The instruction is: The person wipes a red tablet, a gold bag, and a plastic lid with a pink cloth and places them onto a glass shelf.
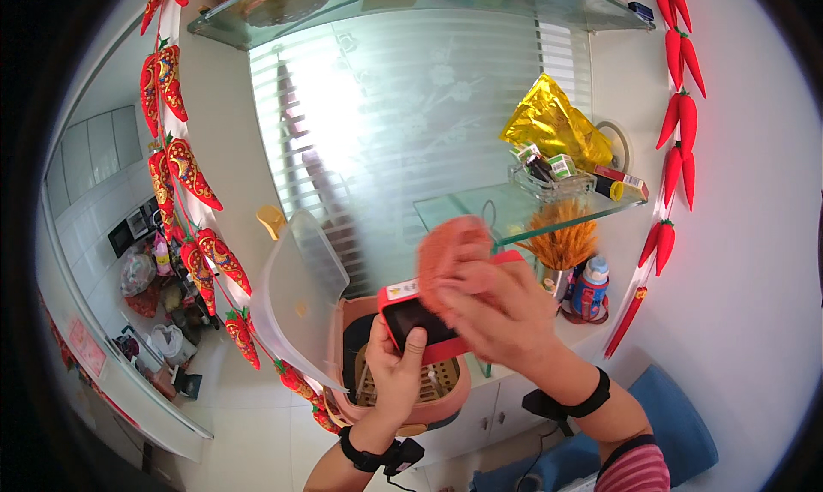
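Observation:
My left hand (pixel 400 363) grips the lower left end of a red box with a dark window (pixel 415 321) and a white label at its top. In my right hand (pixel 501 305) is an orange-red cloth (pixel 450 260), blurred, held against the box's right part and hiding some of it. Below both hands stands a pink plastic bin (pixel 453 399) with a perforated tray inside. Its translucent lid (pixel 299 299) is tipped up at the left. What the red box is cannot be told. Both wrists wear black straps with small devices.
A glass shelf (pixel 572 223) at the right holds a gold foil bag (pixel 553 125) and a glass dish with small boxes. Under it are dried stalks (pixel 562 235) and a blue-red bottle (pixel 590 293). Red chili garlands (pixel 193 170) hang at the left; a blue seat (pixel 675 421) is lower right.

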Available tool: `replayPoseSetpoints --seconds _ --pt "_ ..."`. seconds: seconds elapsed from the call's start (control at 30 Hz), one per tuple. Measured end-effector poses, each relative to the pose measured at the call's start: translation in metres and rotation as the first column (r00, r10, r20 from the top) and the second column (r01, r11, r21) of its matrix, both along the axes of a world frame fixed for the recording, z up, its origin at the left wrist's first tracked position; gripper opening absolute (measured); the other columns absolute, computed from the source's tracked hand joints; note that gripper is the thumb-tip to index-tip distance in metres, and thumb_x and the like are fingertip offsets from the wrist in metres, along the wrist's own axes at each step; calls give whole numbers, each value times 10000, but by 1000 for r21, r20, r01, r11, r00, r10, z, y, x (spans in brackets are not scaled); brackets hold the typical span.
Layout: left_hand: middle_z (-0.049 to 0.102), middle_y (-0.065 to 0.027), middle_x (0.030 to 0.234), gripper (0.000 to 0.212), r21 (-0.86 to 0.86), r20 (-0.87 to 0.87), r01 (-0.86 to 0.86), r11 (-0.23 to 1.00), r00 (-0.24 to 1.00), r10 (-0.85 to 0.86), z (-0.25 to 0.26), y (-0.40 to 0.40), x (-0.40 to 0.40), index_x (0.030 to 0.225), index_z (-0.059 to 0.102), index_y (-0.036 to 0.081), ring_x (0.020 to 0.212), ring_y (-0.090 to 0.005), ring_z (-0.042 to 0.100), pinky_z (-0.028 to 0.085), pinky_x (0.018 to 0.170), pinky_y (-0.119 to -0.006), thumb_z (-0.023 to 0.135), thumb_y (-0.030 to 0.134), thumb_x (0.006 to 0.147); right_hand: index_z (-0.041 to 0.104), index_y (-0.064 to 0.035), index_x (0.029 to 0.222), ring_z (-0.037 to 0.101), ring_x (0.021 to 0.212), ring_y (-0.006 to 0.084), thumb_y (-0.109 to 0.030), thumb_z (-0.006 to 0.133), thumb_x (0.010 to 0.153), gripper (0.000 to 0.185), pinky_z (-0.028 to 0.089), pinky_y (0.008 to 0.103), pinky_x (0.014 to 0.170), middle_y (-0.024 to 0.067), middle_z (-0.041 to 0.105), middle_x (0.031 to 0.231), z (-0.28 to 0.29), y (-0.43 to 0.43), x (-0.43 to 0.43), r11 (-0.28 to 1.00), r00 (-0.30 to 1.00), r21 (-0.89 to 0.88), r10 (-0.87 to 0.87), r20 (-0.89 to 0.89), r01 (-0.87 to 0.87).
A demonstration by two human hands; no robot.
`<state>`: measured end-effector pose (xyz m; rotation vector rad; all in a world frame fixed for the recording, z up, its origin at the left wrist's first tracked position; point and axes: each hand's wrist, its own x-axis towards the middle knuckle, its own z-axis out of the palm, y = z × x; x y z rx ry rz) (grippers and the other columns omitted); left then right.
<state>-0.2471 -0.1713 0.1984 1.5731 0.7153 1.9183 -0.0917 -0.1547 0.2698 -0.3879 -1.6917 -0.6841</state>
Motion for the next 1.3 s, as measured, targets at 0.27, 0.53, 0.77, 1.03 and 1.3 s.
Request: replayPoseSetpoints --seconds 0.27,0.53,0.77,1.03,1.3 --pt "555 -61 1117 339 -118 411 199 973 902 -134 13 2 -2 1178 462 16 1003 -131 521 410 890 -278 560 185 900 645 -146 908 523 741 215 -114 677 595 317 457 269 566 7 553 928 -66 -5 2 979 998 -197 -48 48 56" --pt "550 -79 1141 316 -131 486 282 950 854 -187 16 2 7 1178 456 28 1021 -153 531 426 901 -308 537 175 909 653 -158 908 528 726 199 -81 673 556 361 448 297 540 -6 567 877 -20 9 18 977 975 -123 -188 -115 174" --pt "553 -78 1136 313 -108 416 253 962 890 -187 9 3 11 1177 453 31 994 -153 547 435 886 -298 545 156 905 657 -115 896 542 712 236 -53 671 626 277 463 323 556 47 586 876 -25 -1 2 983 992 -160 -78 103 94" --pt "554 -81 1138 309 -108 471 219 970 870 -144 9 8 13 1161 464 33 1003 -154 543 435 884 -301 547 185 906 648 -135 887 542 704 214 -66 670 614 283 462 308 539 28 587 895 -50 -3 -5 977 965 -102 -166 203 190" --pt "544 -72 1150 334 -123 476 161 979 875 -85 7 4 15 1196 447 34 1027 -157 524 414 899 -305 537 185 911 624 -65 931 535 780 265 -132 585 622 318 485 331 579 72 571 1014 -28 27 24 957 968 -144 -251 22 252"
